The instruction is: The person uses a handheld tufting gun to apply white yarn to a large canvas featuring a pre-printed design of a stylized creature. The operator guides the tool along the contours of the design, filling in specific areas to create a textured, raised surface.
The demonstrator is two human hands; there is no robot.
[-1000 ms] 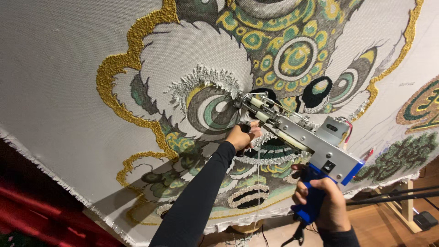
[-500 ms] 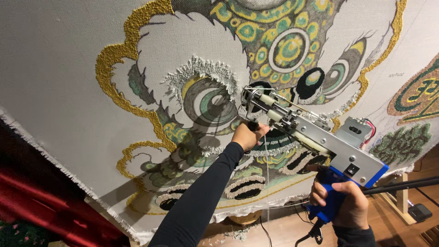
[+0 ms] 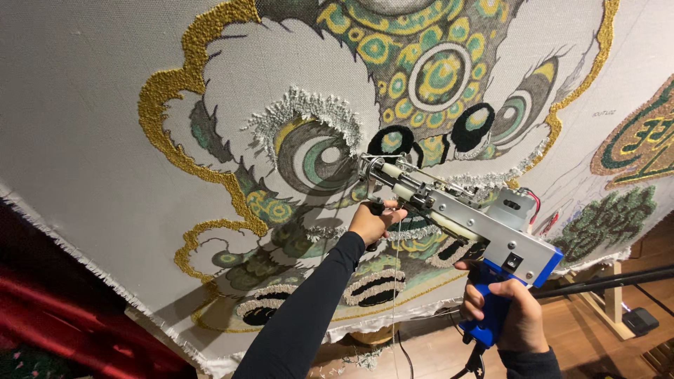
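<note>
A silver tufting gun [image 3: 463, 221] with a blue grip points up-left at a large stretched grey cloth [image 3: 84, 105]. My right hand [image 3: 509, 312] is wrapped around the blue grip at the lower right. My left hand [image 3: 372, 221], in a black sleeve, clasps the small black front handle under the gun's nose. The gun's needle tip [image 3: 365, 168] sits against the cloth, just right of a tufted grey, green and white swirl [image 3: 316, 151]. The cloth carries a partly tufted creature design with gold outlines, green and yellow rings, and black patches.
A thin yarn strand [image 3: 393, 295] hangs down below the gun. A red curtain [image 3: 63, 309] lies at the lower left. A wooden frame leg [image 3: 614, 298] and black rods [image 3: 611, 281] stand at the lower right over a wood floor. A second tufted piece [image 3: 642, 137] shows at the right edge.
The gun and both hands have slid slightly rightward and down in view; the needle tip now sits closer to the grey-green swirl. Both grips are unchanged.
</note>
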